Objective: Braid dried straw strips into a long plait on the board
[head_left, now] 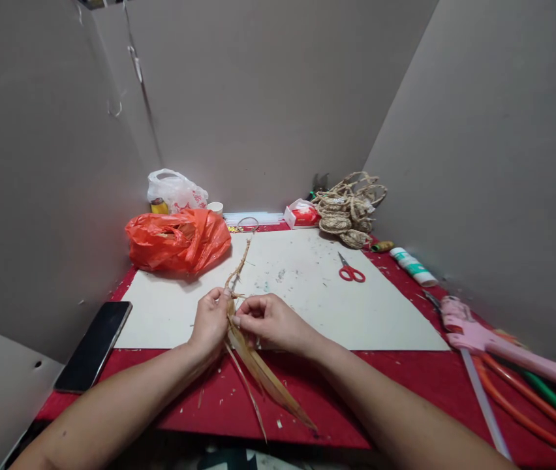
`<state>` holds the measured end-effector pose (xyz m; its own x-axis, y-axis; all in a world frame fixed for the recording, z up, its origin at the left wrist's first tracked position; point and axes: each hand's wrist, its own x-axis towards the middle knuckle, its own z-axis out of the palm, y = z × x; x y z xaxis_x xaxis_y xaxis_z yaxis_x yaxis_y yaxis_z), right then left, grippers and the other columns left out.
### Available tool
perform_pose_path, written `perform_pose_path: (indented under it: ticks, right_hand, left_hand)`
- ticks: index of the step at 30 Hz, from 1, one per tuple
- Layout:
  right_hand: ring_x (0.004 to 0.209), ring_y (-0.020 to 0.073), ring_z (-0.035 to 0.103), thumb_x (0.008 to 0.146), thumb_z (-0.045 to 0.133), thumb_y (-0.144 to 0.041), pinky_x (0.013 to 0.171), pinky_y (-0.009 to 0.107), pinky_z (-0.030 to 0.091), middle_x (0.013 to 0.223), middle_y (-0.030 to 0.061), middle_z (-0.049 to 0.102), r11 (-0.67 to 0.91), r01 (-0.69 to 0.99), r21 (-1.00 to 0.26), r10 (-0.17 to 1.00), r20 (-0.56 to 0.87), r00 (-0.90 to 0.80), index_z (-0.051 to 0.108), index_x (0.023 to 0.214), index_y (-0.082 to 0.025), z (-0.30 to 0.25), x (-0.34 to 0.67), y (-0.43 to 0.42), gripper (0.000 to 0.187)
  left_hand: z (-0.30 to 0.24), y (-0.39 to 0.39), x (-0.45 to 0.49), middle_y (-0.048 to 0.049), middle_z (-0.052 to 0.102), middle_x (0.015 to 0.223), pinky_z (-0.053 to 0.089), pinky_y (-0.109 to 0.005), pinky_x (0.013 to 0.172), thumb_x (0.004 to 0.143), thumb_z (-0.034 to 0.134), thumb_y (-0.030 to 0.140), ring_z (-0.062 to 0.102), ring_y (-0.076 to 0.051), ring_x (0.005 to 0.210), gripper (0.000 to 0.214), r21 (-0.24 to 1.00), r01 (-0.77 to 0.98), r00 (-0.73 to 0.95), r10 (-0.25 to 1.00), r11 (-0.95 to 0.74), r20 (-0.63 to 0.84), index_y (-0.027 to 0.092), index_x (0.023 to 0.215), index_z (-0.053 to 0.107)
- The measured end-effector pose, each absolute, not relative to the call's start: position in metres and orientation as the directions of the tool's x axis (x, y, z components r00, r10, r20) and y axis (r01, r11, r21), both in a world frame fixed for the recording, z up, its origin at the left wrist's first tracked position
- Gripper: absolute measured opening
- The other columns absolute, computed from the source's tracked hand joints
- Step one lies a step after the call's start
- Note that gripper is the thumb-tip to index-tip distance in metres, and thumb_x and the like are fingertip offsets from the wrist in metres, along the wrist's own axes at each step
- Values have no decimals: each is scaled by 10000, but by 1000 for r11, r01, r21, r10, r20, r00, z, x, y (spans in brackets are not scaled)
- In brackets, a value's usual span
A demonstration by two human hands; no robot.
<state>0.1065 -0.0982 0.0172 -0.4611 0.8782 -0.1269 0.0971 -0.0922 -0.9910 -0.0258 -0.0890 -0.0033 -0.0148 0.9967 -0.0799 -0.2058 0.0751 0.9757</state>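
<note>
Near the front edge of the red table [395, 382] my left hand [209, 321] and right hand [265, 321] both pinch dried leaf strips [258, 369], twisting them into cord [239, 264], which I judge wants steady tension.

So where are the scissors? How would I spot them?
Look at the big cream-white board lying on the red table cover. Near its far right corner, just before the pile of woven straw rope, lie small scissors; only they have bright red loop handles.

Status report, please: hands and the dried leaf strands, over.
Left hand and right hand both pinch the dried leaf strands. Twisted end over white board, loose ends trail near. Scissors lie apart to the right.
</note>
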Motion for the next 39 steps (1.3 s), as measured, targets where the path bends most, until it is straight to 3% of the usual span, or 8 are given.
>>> perform_pose_path:
  ticks: [7,12,15,21,27,33,39]
  right_hand:
    - [322,68,403,664,639,-308,337,174,275,405,-95,445,-182,-54,-982,884,-140,-446,448,675,-196,16,105,-97,222]
    - [371,33,329,648,570,-151,379,164,238,436,-95,399,-27,61,-998,925,-48,-376,471,620,-171,18,106,-99,105]
    - [422,34,359,643,566,-122,414,162,268,474,-76,423,38,97,-995,922,-2,-386,479,578,-157,17,104,-101,115]
    - [389,86,481,695,546,-189,404,189,353,447,-41,510,-85,83,-993,887,-113,-449,503,602,-167,20,102,-106,105]
    - [394,91,477,698,514,-169,425,204,369,458,-26,520,-16,114,-993,895,-65,-441,510,574,-163,18,102,-106,124]
    - [474,73,395,670,505,-131,473,195,313,487,-43,449,210,222,-952,910,107,-400,490,537,-160,10,100,-106,137]
    - [504,78,358,685,478,-139,487,204,299,512,-37,422,241,270,-932,907,117,-404,480,542,-157,9,98,-110,144]
  left_hand:
    - [-2,-90,-24,40,527,527,355,-203,452,721,609,487,456,-85,434,342,972,-215,15,995,99,-98,169,709,484]
    - [4,-92,-26,62,478,506,317,-176,441,728,606,475,394,-60,432,334,985,-173,-61,997,28,-40,164,713,487]
    - [2,-91,-27,77,417,488,280,-170,427,760,573,472,348,-55,426,319,993,-120,-75,997,2,-11,170,721,481]
    - [-7,-88,-27,57,422,541,323,-168,495,801,539,468,378,-59,496,335,994,15,-59,992,-107,108,163,680,474]
    - [-6,-90,-26,81,388,486,281,-164,444,784,546,506,327,-51,426,346,997,-45,-86,994,-66,62,179,710,462]
    - [-7,-87,-26,59,430,527,310,-182,475,783,555,485,371,-66,471,339,995,-3,-67,993,-100,99,172,678,481]
    - [-8,-87,-26,52,440,541,321,-191,500,785,555,480,385,-72,498,341,996,24,-40,995,-86,87,165,673,489]
